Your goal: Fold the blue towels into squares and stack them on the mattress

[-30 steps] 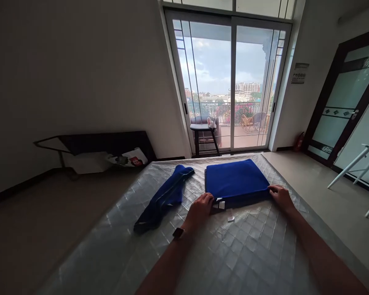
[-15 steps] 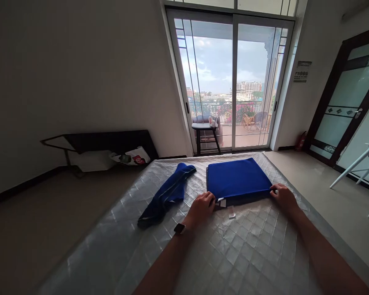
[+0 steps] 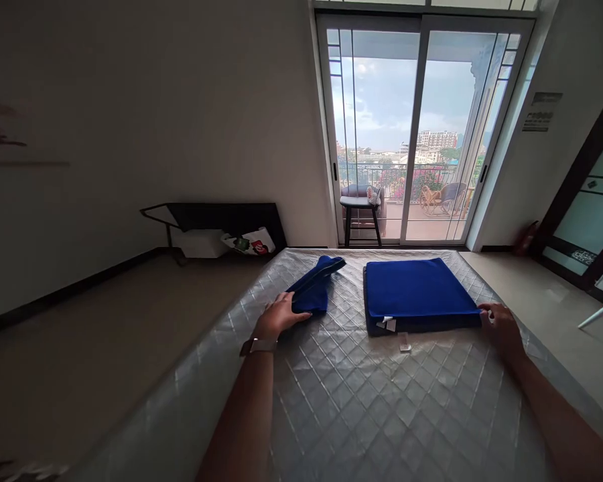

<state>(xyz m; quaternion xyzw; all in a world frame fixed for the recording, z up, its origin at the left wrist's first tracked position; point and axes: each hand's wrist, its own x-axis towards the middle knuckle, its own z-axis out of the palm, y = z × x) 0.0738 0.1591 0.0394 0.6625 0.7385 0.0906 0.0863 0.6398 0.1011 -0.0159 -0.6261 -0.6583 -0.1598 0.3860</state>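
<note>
A flat, folded blue cloth item (image 3: 417, 288) with white tags at its near edge lies on the silvery quilted mattress (image 3: 352, 395). My right hand (image 3: 501, 329) pinches its near right corner. To the left, a loose blue cloth piece (image 3: 314, 288) with a dark edge lies rumpled. Over its near end is my left hand (image 3: 279, 316), thumb and fingers apart, touching the cloth; its underside is hidden. A small clear packet (image 3: 405, 343) rests just in front of the folded item.
Beyond the mattress stand a dark stool (image 3: 360, 203) and a sliding glass door (image 3: 415, 134). A black frame (image 3: 221, 217) with a white box (image 3: 201, 244) and a printed bag (image 3: 254, 242) is at the left wall. A red extinguisher (image 3: 525, 237) stands right.
My left hand has let go of the folded item's near left corner and moved left onto the loose cloth. My right hand stays at the right corner. The view has turned left.
</note>
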